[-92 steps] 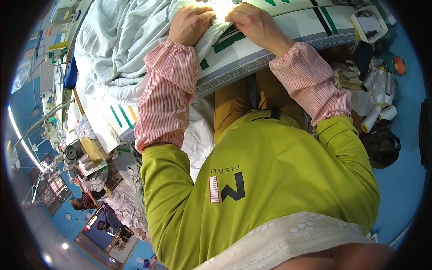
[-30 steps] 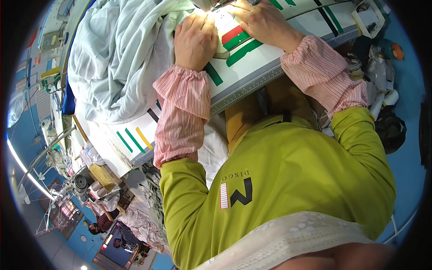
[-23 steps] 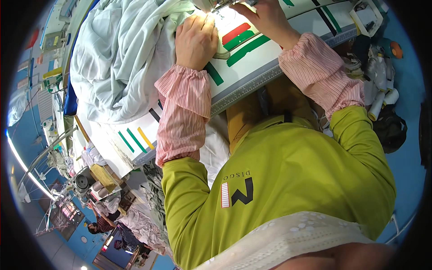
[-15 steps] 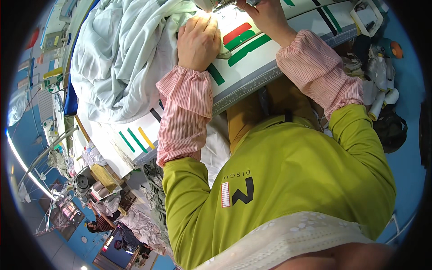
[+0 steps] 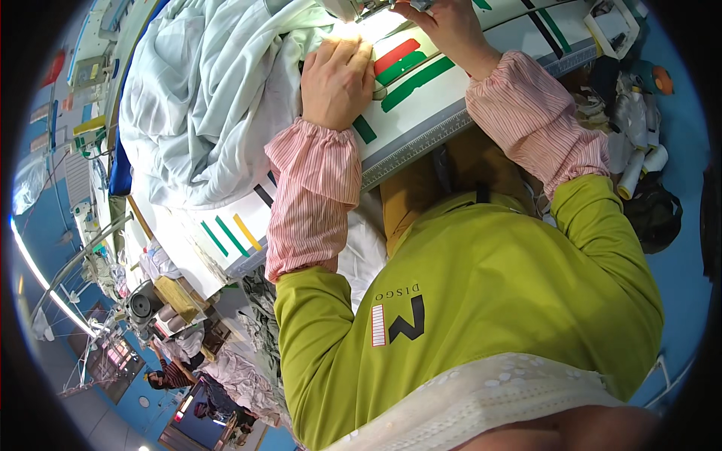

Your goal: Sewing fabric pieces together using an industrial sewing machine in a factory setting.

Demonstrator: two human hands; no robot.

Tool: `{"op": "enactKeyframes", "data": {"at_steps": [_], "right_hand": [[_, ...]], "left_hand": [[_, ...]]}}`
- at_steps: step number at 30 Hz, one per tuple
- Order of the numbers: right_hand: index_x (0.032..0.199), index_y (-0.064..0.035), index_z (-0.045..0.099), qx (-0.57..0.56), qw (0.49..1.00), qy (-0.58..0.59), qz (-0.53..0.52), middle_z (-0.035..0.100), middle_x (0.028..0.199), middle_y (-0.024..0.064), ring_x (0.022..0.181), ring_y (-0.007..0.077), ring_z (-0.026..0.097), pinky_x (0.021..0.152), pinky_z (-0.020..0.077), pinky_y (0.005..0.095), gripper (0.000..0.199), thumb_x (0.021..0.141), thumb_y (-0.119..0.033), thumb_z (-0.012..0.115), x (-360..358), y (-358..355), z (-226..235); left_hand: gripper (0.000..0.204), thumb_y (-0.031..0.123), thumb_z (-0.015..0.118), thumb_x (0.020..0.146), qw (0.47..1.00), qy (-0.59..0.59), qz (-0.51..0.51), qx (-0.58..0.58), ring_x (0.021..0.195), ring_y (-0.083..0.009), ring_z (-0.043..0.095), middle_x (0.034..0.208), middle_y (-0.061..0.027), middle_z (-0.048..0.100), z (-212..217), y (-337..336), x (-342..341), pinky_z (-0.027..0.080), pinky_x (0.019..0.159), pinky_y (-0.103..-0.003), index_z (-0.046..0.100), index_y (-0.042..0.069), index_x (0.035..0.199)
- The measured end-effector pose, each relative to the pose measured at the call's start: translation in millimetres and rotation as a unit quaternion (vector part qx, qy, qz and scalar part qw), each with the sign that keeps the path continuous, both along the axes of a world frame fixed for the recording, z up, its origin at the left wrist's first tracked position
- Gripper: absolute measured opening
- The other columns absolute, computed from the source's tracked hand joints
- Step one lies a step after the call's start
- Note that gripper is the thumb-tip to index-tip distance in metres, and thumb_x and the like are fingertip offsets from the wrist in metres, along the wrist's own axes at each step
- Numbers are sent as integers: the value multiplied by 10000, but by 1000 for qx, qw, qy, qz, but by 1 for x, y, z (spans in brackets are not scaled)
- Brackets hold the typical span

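Note:
A large heap of pale white-green cloth (image 5: 210, 98) spreads over the left of the white worktable. My left hand (image 5: 338, 81) is palm down at its right edge, fingers close together and pressed on the cloth beside the sewing machine's brightly lit needle area. At the top of the view, the metal sewing machine head (image 5: 344, 7) is only partly visible. My right hand (image 5: 449, 31) is just right of it, thumb and fingers drawn together by the machine. Whatever is between those fingertips is hidden at the picture's edge.
Red and green tape strips (image 5: 396, 52) mark the tabletop, and a ruler (image 5: 417, 146) runs along its near edge. A white tray (image 5: 613, 30) stands at the far right, above thread cones (image 5: 653, 160) and bags. Other machines, fabric piles and people are at lower left.
My left hand has shifted slightly toward me and to the right, its fingers still on the cloth. My right hand stays beside the machine with little movement.

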State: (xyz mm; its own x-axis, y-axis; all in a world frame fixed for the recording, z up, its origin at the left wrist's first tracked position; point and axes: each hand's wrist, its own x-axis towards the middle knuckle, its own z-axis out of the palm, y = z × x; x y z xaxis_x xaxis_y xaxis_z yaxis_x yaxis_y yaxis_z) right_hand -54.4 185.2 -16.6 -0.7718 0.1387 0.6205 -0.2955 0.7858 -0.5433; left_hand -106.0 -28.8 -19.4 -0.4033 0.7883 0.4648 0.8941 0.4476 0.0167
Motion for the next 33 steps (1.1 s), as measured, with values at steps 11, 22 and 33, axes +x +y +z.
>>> {"op": "enactKeyframes", "data": {"at_steps": [11, 22, 33], "right_hand": [[855, -23, 594, -76, 997, 0, 32, 584, 792, 112, 731, 280, 596, 643, 470, 370, 110, 819, 30, 684, 3, 10, -1], [1005, -27, 631, -41, 999, 27, 5, 662, 1001, 120, 905, 314, 646, 774, 527, 359, 249, 770, 30, 691, 4, 13, -13], [989, -33, 628, -57, 996, -61, 1, 658, 967, 115, 835, 284, 659, 712, 524, 338, 186, 826, 29, 692, 2, 16, -20]], "left_hand": [[237, 199, 679, 823, 999, 16, 14, 23, 1050, -210, 595, 1069, -41, 672, -4, 0, -15, 454, 857, -361, 709, 80, 1025], [466, 250, 750, 776, 990, 90, 102, -28, 1170, -282, 504, 1256, -84, 563, 11, -7, -25, 404, 918, -440, 619, 81, 1190], [1232, 627, 796, 655, 725, -146, 667, -91, 1456, -418, 209, 1577, -222, 223, 59, -175, -230, 252, 1138, -583, 116, 153, 1565]]}}
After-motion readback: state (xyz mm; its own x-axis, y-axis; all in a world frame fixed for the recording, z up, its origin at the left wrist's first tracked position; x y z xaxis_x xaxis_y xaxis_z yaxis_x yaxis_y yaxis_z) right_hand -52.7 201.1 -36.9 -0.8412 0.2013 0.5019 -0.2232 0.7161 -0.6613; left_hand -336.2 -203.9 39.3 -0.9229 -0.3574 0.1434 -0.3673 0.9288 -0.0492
